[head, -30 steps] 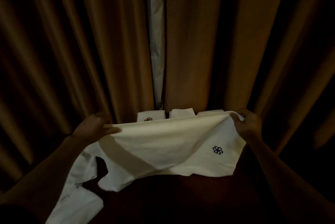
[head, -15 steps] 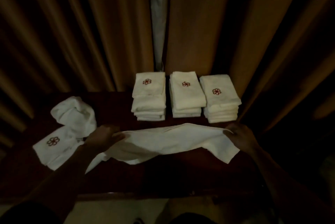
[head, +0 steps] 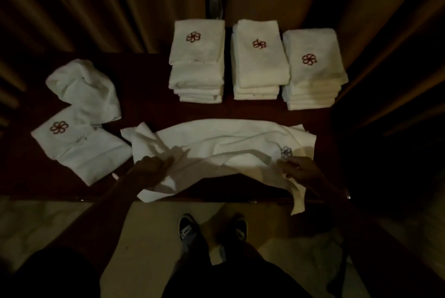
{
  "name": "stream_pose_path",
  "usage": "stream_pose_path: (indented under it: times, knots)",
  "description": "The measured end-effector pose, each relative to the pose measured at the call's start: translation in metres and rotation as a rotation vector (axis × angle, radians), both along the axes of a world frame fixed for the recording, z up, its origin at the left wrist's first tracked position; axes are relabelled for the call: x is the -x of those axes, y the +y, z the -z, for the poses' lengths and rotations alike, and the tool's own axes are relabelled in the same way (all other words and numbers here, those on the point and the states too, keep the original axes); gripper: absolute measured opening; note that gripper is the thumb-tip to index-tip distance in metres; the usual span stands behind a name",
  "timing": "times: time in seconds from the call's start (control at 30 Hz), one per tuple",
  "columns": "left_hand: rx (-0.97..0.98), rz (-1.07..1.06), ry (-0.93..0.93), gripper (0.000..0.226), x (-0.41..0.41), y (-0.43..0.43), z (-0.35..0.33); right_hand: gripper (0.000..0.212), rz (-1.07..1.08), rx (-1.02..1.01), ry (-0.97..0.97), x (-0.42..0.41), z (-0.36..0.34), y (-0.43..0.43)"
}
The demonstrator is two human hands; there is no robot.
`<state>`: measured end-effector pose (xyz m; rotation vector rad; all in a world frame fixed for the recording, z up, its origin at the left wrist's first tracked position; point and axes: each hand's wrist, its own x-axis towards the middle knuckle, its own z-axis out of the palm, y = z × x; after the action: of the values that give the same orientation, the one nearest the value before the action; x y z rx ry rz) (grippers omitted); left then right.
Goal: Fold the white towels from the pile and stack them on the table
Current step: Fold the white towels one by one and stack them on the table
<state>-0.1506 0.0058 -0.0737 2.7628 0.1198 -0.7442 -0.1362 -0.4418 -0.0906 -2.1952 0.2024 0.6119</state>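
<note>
A white towel [head: 216, 143] lies spread and rumpled across the front of the dark table [head: 149, 109], its near edge hanging over the table's front. My left hand [head: 150, 168] pinches its near left part. My right hand [head: 301, 171] grips its near right part, just below the towel's dark flower logo. Three stacks of folded white towels stand at the back: left stack [head: 197, 61], middle stack [head: 258, 61], right stack [head: 313, 71]. The unfolded pile [head: 81, 119] lies at the left.
Brown curtains [head: 96, 3] hang right behind the table. The table's front edge runs just under my hands. Below it are the pale floor [head: 154, 230] and my dark shoes [head: 190, 227].
The towel went from held up in the air to lying on the table. My hands came down and toward me with it, and the view tilted down to show the floor.
</note>
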Motion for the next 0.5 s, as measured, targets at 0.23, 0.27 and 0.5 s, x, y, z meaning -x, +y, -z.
stream_pose_path:
  times: [0.23, 0.27, 0.5]
  knots:
    - [-0.044, -0.005, -0.089, 0.049, -0.004, -0.021, 0.035, 0.078, -0.209, 0.495, -0.210, 0.000, 0.053, 0.031]
    - [-0.067, -0.018, -0.061, 0.061, -0.003, -0.025, 0.039, 0.095, -0.248, 0.524, -0.078, 0.002, 0.053, 0.036]
    - [-0.133, -0.117, 0.007, 0.132, -0.016, -0.027, 0.056, 0.127, -0.255, 0.507, 0.125, -0.006, 0.053, 0.022]
